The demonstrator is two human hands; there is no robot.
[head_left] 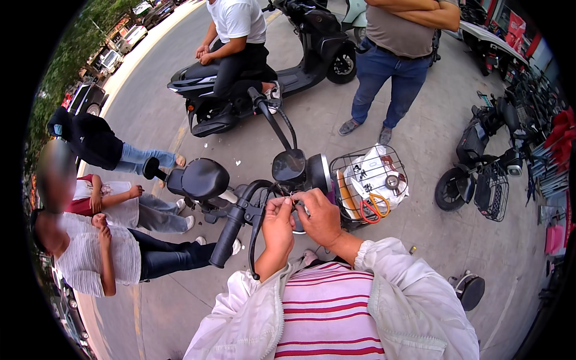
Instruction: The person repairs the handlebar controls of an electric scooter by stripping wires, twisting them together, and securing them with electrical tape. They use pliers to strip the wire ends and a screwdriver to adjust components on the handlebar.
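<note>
My left hand point(278, 229) and my right hand point(321, 216) meet fingertip to fingertip above the handlebar of an electric bike. Both are closed in a pinch. Whatever they hold is too small to make out; dark wires point(279, 189) run close by their fingertips. Beside my left hand are a black brake lever point(256, 240) and a rubber handlebar grip point(227, 241). The round dark display point(289, 165) and the headlight point(318, 174) lie just beyond my fingers. To the right, a wire basket point(339, 157) carries a white plastic bag point(367, 171), a tape roll point(392, 182) and orange-handled scissors point(375, 210).
A person sits on a black scooter point(315, 45) ahead; another stands with folded arms point(414, 13). Several people stand at the left, near the bike's black seat point(207, 178). A parked bike point(474, 162) is at the right, and a round black stool point(470, 292) at lower right.
</note>
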